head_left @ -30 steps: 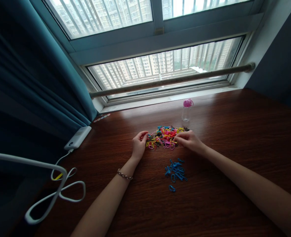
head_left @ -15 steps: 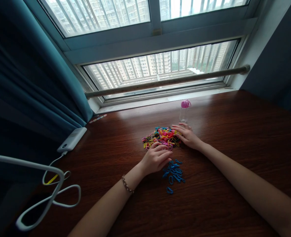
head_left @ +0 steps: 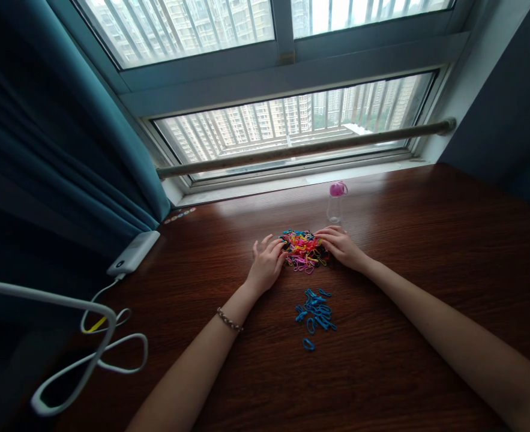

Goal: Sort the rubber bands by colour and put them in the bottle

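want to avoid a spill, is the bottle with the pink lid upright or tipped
Upright: the bottle stands on the table, its pink lid on top.

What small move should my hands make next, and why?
Probably pinch one bluish loop from the mixed pile with the left hand: its fingers are at the pile's edge, similar loops show near them, and a separate blue group lies nearer you.

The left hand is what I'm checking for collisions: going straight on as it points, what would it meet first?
The left hand would first meet the multicoloured pile of loops; the fingers seem at its edge, though contact is unclear.
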Demonstrator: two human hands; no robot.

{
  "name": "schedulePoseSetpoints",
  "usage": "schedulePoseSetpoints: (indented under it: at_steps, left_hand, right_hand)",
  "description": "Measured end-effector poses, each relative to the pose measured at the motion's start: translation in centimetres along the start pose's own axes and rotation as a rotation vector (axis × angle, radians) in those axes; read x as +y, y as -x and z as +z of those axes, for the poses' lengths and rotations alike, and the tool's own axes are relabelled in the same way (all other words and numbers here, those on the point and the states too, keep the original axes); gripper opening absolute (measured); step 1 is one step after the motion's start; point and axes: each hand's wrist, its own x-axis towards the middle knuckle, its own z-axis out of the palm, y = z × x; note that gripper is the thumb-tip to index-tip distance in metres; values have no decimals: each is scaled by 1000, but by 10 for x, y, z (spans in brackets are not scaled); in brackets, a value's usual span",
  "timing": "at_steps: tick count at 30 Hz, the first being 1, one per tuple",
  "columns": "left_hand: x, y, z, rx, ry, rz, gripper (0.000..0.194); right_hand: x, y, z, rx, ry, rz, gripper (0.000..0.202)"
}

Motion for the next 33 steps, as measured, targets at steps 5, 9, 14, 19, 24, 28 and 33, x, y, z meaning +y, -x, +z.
schedulePoseSetpoints:
  at_steps: [5,9,14,19,24,28,33]
  left_hand:
    - [-2,1,-1,58,51,3,26]
    - [-6,1,1,160,106,41,21]
    - [-12,2,2,267,215,1,11]
    - [-15,4,1,323,311,-140,6]
    - [-17,5,1,319,369,-180,15]
    - [-17,5,0,307,414,-169,18]
    - [-17,4,-2,293,450,-167,18]
  right_hand:
    - [-6,1,0,-61,83,-20,31]
    - [-8,2,2,-110,121,-11,32]
    - [0,1,2,8,8,9,32]
    - [2,-2,-4,155,-205,-1,25]
    - [0,-2,-9,243,-326,86,18]
    - [2,1,-7,269,-384,240,16]
    - [3,1,-4,270,-481,304,18]
